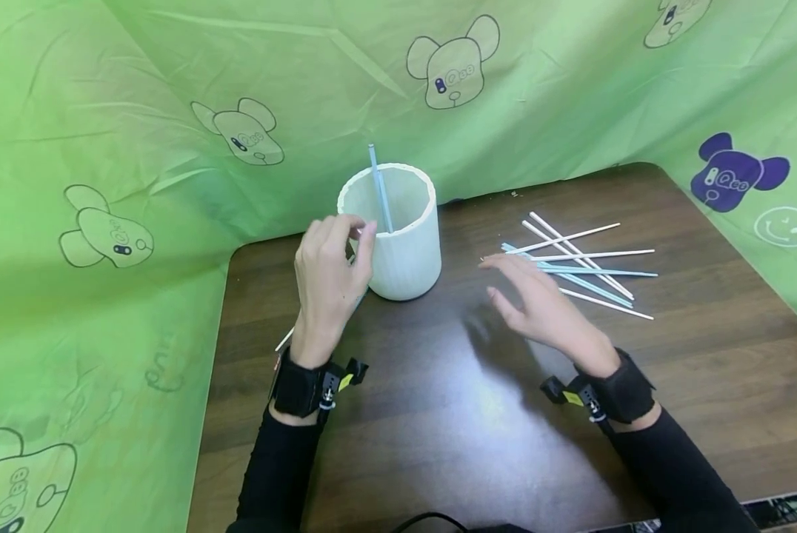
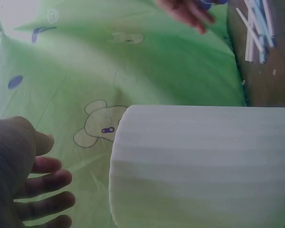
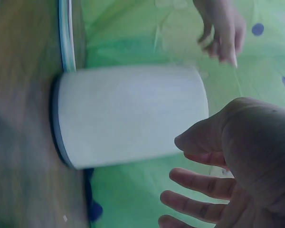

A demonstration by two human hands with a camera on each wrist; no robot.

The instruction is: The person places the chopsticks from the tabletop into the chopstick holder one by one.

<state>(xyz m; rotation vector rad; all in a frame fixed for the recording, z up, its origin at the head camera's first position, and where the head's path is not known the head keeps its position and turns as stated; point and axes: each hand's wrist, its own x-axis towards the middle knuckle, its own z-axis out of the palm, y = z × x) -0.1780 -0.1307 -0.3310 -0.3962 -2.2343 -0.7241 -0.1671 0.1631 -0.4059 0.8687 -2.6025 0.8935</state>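
A pale cylindrical container (image 1: 405, 259) stands upright toward the back of the table, with one light blue stick (image 1: 381, 189) leaning inside and rising over its rim. My left hand (image 1: 332, 266) hovers at the container's front left rim, its fingers loosely bent and holding nothing. In the left wrist view, a gap shows between that hand (image 2: 33, 180) and the container (image 2: 204, 166). Off to the container's right, my right hand (image 1: 538, 303) is raised above the table with relaxed, spread fingers and nothing in them. It partly covers a loose pile of white and light blue sticks (image 1: 592, 274).
More sticks (image 3: 66, 33) lie left of the container, mostly hidden by my left hand in the head view. The brown wooden table (image 1: 425, 414) meets a green printed cloth (image 1: 345, 89) at its back and sides. A black cable (image 1: 432, 516) curves at the front edge.
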